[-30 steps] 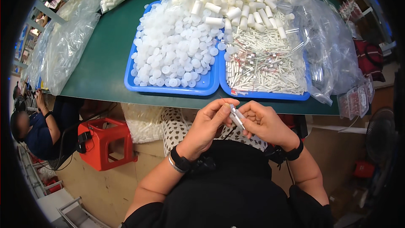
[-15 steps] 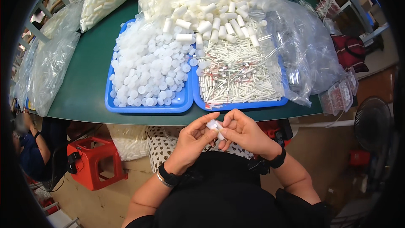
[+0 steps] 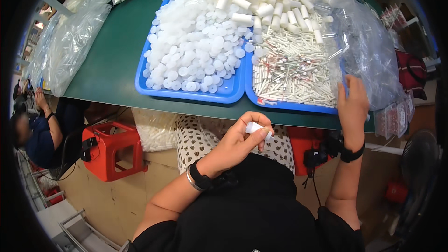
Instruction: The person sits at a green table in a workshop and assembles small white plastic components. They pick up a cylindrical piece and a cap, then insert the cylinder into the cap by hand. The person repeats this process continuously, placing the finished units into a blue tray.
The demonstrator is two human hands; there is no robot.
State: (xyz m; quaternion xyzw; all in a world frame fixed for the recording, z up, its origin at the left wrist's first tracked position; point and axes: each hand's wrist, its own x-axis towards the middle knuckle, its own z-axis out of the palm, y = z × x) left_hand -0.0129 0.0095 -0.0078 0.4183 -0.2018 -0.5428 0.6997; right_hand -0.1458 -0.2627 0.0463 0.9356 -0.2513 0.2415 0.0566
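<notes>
A small white tube (image 3: 258,129) sits pinched in the fingertips of the left hand (image 3: 238,142), held above the lap just short of the green surface (image 3: 112,60). The right hand (image 3: 353,105), fingers spread and holding nothing, rests at the near edge of the right blue tray (image 3: 298,106), which is heaped with thin white sticks (image 3: 294,72). The light pinch could let the tube slip to the floor. A clear bag (image 3: 373,51) drapes over that tray's far side and could snag the reaching fingers. The left tray (image 3: 196,94) holds white caps (image 3: 196,51). A red stool (image 3: 112,147) stands below, and another person (image 3: 37,135) sits nearby.
</notes>
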